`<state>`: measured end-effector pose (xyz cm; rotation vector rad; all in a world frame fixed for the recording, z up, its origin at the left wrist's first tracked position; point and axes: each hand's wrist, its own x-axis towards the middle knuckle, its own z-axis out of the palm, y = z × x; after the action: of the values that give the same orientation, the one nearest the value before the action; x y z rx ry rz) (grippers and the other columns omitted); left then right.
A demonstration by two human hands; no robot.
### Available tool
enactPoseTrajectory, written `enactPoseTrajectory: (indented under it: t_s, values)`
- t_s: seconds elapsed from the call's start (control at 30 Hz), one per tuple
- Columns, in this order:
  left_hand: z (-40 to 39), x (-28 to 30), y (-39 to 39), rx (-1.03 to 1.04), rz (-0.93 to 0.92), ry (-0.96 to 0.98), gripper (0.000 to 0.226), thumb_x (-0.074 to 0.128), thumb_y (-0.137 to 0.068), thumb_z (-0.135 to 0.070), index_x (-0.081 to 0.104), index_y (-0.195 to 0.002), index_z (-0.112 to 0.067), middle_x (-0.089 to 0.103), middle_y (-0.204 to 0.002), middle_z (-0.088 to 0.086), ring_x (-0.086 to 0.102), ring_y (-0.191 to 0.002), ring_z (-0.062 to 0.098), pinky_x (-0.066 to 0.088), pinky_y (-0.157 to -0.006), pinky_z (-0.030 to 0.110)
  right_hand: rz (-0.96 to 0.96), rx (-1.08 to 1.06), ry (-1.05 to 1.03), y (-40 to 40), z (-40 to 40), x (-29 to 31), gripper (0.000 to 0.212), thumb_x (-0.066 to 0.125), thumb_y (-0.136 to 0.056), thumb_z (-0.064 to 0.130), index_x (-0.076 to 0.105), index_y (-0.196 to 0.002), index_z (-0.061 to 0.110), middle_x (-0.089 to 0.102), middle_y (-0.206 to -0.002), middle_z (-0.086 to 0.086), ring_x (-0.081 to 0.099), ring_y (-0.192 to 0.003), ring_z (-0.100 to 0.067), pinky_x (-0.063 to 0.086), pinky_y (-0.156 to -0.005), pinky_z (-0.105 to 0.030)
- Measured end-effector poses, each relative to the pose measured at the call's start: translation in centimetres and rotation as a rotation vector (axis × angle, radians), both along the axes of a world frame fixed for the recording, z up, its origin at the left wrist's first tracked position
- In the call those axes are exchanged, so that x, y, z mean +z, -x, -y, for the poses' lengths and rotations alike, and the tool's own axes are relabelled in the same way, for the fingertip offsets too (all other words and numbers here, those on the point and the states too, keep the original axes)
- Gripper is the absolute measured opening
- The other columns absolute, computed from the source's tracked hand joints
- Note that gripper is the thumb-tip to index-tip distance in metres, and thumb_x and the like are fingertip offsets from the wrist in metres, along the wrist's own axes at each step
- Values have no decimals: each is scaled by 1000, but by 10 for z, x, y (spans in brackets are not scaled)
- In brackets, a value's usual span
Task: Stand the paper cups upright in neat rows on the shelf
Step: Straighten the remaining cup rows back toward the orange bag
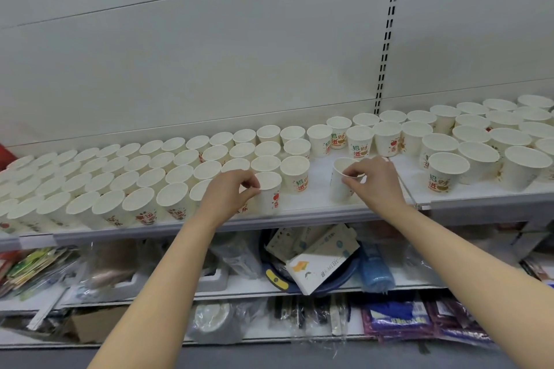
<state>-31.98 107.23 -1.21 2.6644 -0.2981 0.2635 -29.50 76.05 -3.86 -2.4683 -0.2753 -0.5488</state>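
Already most of the job looks done: the white shelf [302, 207] carries a large block of upright paper cups [126, 177] on its left, packed in tidy diagonal rows from the back panel to the front edge. The left hand [230, 193] pinches the rim of the front-row cup [269, 192] at the right end of that block, thumb and fingertips closed on the rim, as if fitting it against its neighbours. The right hand [371, 181] grips a lone cup [341, 180] by its rim too; that cup stands apart in the bare gap in the middle of the shelf, near the front edge and touching no other cup.

Behind the gap, a back line of printed cups [338, 132] runs on to the right, where a second group [479, 141] stands upright but looser, its rows less even than the left block. No cup in view lies on its side.

What seems left is to fill the gap between the two groups, starting with the two cups in hand, and likely to square up the right-hand group. The lower shelves, with packets and a blue basin [335, 275] of boxes, are no part of this.
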Motion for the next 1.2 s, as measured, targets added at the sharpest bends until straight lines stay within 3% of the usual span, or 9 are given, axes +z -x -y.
enactPoseTrajectory:
  t_s: [0.47, 0.63, 0.73, 0.83, 1.0, 1.1, 1.2]
  values:
    - [-6, -4, -17, -9, 49, -257, 9, 71, -81, -37, 67, -88, -33, 64, -100, -15, 51, -97, 12, 47, -74, 32, -4, 6, 97, -4, -34, -4, 7, 69, -83, 30, 73, -85, 25, 69, -83, 6, 53, -86, -20, 35, -78, -35]
    - [3, -7, -14, -51, 138, -283, 36, 76, -67, -57, 69, -94, -33, 66, -105, -14, 48, -101, 16, 43, -81, 32, -9, -7, 130, -5, -39, -7, 8, 68, -84, 30, 73, -86, 24, 69, -85, 5, 52, -87, -21, 34, -79, -36]
    - [19, -10, -14, -23, 158, -342, 36, 68, -74, -59, 70, -98, -31, 67, -101, -11, 49, -99, 18, 37, -82, 32, -9, -4, 139, -5, -42, -7, 9, 68, -84, 29, 73, -87, 22, 68, -85, 4, 52, -89, -22, 32, -80, -35]
    - [21, -13, -15, 29, 149, -274, 20, 64, -84, -49, 72, -91, -32, 67, -97, -11, 49, -97, 17, 34, -81, 31, 1, -6, 164, -4, -41, -8, 10, 68, -84, 29, 73, -87, 21, 68, -86, 3, 52, -89, -22, 31, -79, -35]
    - [7, -17, -16, -9, 110, -207, 11, 73, -81, -42, 72, -84, -31, 67, -94, -13, 51, -95, 17, 37, -74, 31, 14, -15, 188, -5, -39, -10, 9, 69, -83, 29, 73, -87, 21, 68, -86, 3, 53, -88, -22, 30, -77, -33]
    - [3, -20, -18, 0, 58, -172, 12, 75, -77, -43, 71, -83, -34, 67, -91, -13, 52, -95, 16, 39, -71, 31, 32, -9, 198, -7, -39, -12, 9, 71, -81, 28, 73, -84, 20, 68, -83, 3, 53, -86, -23, 29, -75, -33]
    - [3, -20, -19, 16, 62, -122, 27, 75, -71, -57, 69, -88, -37, 65, -92, -17, 51, -95, 12, 44, -74, 32, 41, -3, 224, -8, -40, -13, 9, 71, -81, 28, 73, -83, 19, 67, -81, 2, 53, -85, -23, 31, -74, -34]
